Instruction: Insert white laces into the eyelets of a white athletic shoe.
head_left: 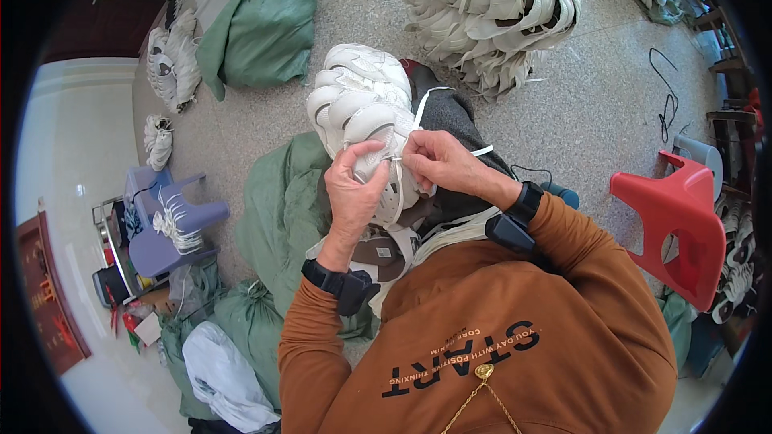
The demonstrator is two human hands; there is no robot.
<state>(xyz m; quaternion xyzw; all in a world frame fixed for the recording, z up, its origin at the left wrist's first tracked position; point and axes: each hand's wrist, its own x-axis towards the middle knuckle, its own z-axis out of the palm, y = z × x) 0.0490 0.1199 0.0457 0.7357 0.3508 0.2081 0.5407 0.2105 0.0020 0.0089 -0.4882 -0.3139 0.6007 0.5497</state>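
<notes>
A row of white shoe uppers lies nested together over my lap, pointing away from me. My left hand grips the nearest upper, its thumb and index finger bent around the tongue. Close beside it, my right hand is closed in a pinch on a white shoelace at the eyelets. One stretch of that lace loops up above the right hand, and another end sticks out past its wrist side. The right fingertips are partly hidden by the hand itself. Another upper with a brown lining lies below, against my body.
Large stacks of uppers stand on the floor ahead. Green sacks sit ahead left and beside my left leg. A purple chair holding white laces is at left, a red stool at right. A black cord lies on the floor.
</notes>
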